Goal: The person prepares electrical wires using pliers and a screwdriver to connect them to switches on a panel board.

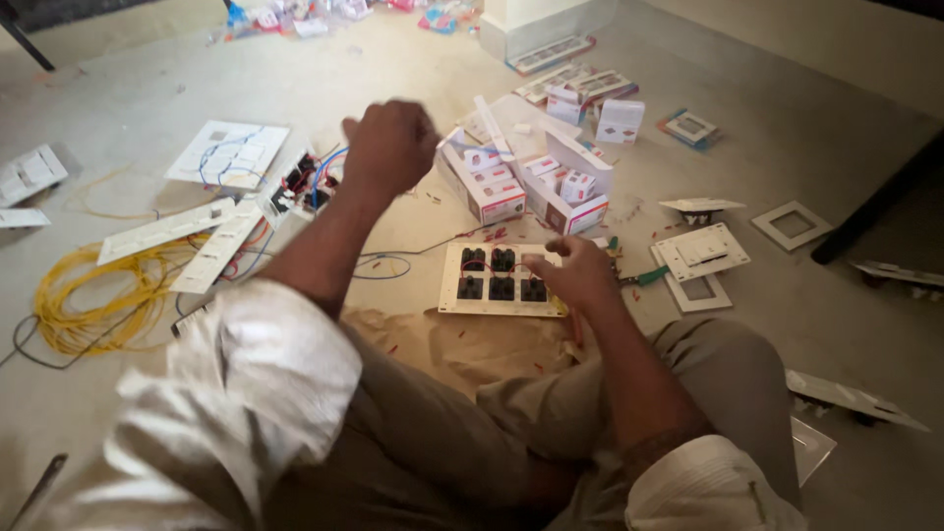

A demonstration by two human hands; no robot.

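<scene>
Over the floor, left hand (391, 146) hangs raised and fisted; right hand (575, 275) presses the switch plate (501, 280).

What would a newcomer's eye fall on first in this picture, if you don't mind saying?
Most striking is the cream switch plate with six black modules on the floor at centre, which the right hand rests on, while the left hand hangs raised in a fist above it. Next comes the coil of yellow wire at the left, then the open white-and-red boxes just behind the plate.
</scene>
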